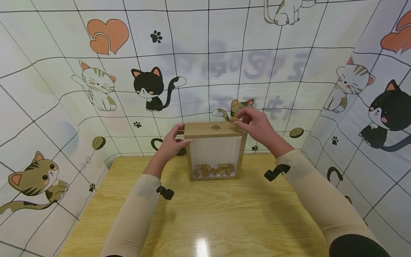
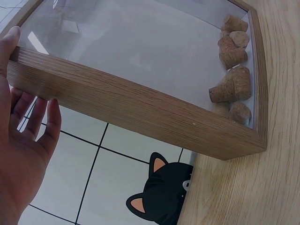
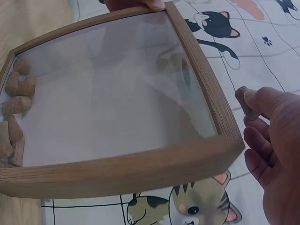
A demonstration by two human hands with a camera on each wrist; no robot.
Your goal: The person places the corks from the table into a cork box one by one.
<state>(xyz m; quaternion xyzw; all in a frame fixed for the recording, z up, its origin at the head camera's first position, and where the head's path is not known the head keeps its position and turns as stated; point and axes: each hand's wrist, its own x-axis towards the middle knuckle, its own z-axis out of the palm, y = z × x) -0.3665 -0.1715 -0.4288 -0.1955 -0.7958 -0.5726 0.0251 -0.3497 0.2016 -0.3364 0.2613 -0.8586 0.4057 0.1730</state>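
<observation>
A wooden frame box (image 1: 196, 130) with a clear front stands upright on the table, a round hole (image 1: 216, 127) in its top. Several tapered cork stoppers (image 1: 213, 170) lie along its bottom, seen closer in the left wrist view (image 2: 236, 84). My left hand (image 1: 171, 145) grips the box's upper left corner, thumb on the front edge and fingers round the side. Over the top's right end, my right hand (image 1: 258, 126) pinches one cork stopper (image 3: 244, 101) between thumb and fingers. In the right wrist view that cork is apart from the box.
The box rests near the back edge of a wood-grain table (image 1: 205, 210). Behind and on both sides hangs a white gridded sheet (image 1: 192, 43) printed with cartoon cats. Both forearms wear light sleeves with a black wrist mount (image 1: 165, 192).
</observation>
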